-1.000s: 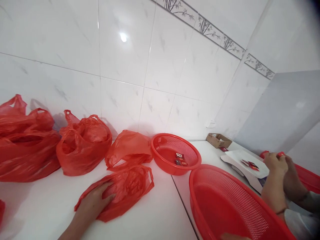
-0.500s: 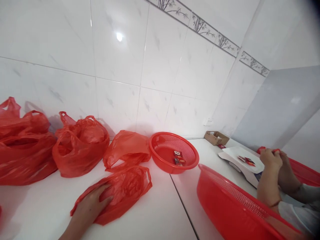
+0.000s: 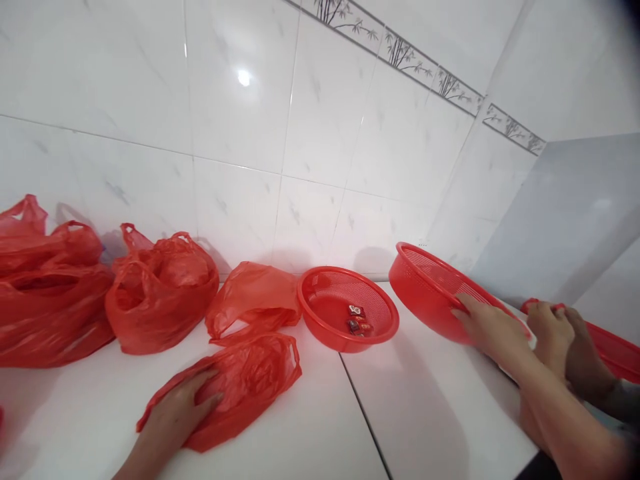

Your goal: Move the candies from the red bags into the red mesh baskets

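My left hand (image 3: 183, 407) lies palm down on a crumpled red plastic bag (image 3: 255, 373), thumb and fingers apart; some fingertips are hard to make out. From the lower right my right hand (image 3: 483, 320) grips the near rim of a red plastic basket (image 3: 420, 283), fingers wrapped over it. This basket is tilted and raised off the table, and its inside is mostly hidden. Between my hands, near the wall, stands another round red basket (image 3: 313, 310) with several small wrapped packets (image 3: 357, 320) in its bottom.
Flattened against the wall lies another red bag (image 3: 260, 290). Full red bags (image 3: 163, 293) stand at the left. At the far right, a co-worker's hands (image 3: 555, 327) are close together beside my right forearm, near another red basket (image 3: 613, 350). The white table (image 3: 310, 413) has a dark seam.
The large basket at the lower right has been lifted and moved back toward the wall, with my right hand now on its rim. It covers the scale and cardboard box. My left hand has barely shifted.
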The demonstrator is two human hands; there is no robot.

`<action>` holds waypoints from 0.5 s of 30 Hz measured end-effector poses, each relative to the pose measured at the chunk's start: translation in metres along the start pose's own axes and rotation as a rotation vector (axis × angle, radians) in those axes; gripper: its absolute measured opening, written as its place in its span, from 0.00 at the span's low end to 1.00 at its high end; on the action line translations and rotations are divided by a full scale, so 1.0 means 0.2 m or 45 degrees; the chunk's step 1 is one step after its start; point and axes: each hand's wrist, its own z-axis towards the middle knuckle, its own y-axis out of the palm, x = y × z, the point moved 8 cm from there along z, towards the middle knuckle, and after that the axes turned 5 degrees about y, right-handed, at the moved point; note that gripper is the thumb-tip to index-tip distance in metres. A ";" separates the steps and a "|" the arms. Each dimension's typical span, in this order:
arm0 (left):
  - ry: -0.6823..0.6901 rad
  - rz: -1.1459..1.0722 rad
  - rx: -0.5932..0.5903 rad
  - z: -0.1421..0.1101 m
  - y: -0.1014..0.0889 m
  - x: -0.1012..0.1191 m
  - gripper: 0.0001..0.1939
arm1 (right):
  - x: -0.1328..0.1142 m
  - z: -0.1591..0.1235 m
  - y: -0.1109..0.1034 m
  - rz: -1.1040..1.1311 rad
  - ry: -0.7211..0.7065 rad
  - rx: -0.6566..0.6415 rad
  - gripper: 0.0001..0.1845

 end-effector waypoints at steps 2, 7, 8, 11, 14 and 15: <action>0.003 0.018 0.015 0.00 -0.01 0.01 0.27 | -0.06 0.15 0.11 0.048 0.002 -0.006 0.18; 0.004 0.017 0.030 -0.02 -0.02 0.03 0.27 | -0.12 0.46 0.40 0.182 0.044 -0.065 0.17; 0.000 0.014 0.026 -0.03 -0.03 0.04 0.27 | -0.12 0.49 0.44 0.208 0.051 -0.072 0.17; -0.014 -0.001 0.001 -0.05 -0.03 0.06 0.28 | -0.14 0.55 0.56 0.294 0.061 -0.088 0.19; -0.026 -0.021 0.001 -0.05 -0.04 0.07 0.27 | -0.19 0.57 0.65 0.416 0.025 -0.106 0.20; -0.030 -0.027 0.005 -0.06 -0.05 0.07 0.27 | -0.20 0.58 0.68 0.462 0.022 -0.109 0.20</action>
